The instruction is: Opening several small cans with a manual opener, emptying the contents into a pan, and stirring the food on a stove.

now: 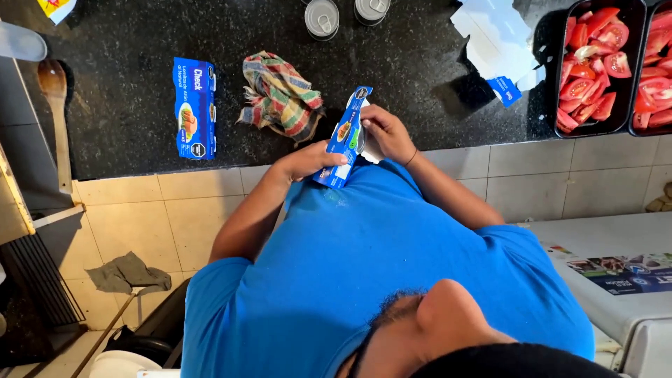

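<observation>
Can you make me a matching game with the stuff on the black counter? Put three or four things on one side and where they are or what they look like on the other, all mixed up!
Things:
1. blue carton
2. checked cloth
3. tomato pieces
4. wooden spoon

Descriptions:
A. in a black tray at the counter's right end
B. held in both hands
C. crumpled in the middle of the counter
D. at the counter's left edge

Pairs: 1-B, 2-C, 3-A, 4-D
</observation>
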